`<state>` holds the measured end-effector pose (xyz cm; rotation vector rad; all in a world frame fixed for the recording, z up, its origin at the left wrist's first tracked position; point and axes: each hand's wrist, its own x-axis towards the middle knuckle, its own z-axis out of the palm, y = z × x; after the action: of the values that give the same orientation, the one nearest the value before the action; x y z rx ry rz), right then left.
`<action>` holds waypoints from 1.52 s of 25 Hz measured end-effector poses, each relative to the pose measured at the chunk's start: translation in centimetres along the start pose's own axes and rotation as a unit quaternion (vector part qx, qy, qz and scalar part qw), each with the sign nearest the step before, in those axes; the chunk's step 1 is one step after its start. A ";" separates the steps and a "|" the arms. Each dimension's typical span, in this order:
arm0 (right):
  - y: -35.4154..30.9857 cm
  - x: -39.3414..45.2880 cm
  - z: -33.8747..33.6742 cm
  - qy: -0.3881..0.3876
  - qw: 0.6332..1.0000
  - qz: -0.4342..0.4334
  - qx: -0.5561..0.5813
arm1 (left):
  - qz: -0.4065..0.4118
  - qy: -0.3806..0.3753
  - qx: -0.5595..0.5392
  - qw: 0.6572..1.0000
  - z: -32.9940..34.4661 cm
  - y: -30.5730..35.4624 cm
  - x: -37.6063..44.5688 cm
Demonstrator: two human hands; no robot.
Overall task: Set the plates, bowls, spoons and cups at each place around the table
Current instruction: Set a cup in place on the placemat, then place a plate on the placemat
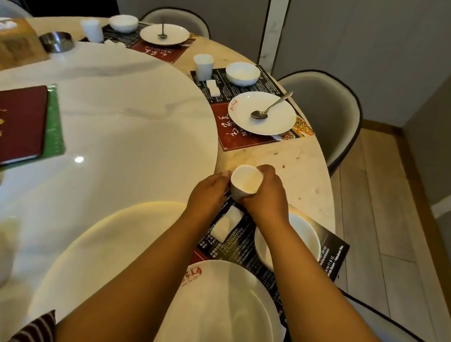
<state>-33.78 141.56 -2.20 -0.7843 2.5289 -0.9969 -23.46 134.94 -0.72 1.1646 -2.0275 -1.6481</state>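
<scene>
Your left hand (208,194) and right hand (265,199) both wrap the white cup (245,184), one on each side of its wall, holding it upright just above the mat's (332,255) far corner. It looks like glazed ceramic: light, rigid, slick and chippable. Keep your fingers around the wall, not the rim, and lower it gently beyond the bowl (308,237) under your right wrist.

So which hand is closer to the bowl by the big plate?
Right. The right hand holds the cup just above the bowl, its wrist crossing the rim. The left hand is on the cup's far side, farther from the bowl.
</scene>
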 end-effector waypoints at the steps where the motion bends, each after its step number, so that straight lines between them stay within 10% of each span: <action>1: 0.0 0.0 0.0 -0.003 1.000 0.003 -0.004 | -0.002 -0.002 -0.012 1.000 0.1 -0.1 0.0; 13: -4.7 -12.2 -0.5 0.062 0.993 -0.013 0.097 | 0.027 0.057 -0.106 0.992 -5.8 0.7 -9.4; 26: -10.7 -34.5 8.6 -0.165 0.961 -0.067 0.211 | 0.010 0.243 -0.130 0.961 -20.4 -10.6 -33.0; 38: -10.1 -44.0 14.3 -0.251 0.960 -0.120 -0.009 | -0.126 0.423 0.017 0.897 -25.1 -23.3 -47.2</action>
<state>11.94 153.91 -1.55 -1.1992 2.0407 -0.7242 32.49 151.42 -1.80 1.8026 -1.3758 -0.9024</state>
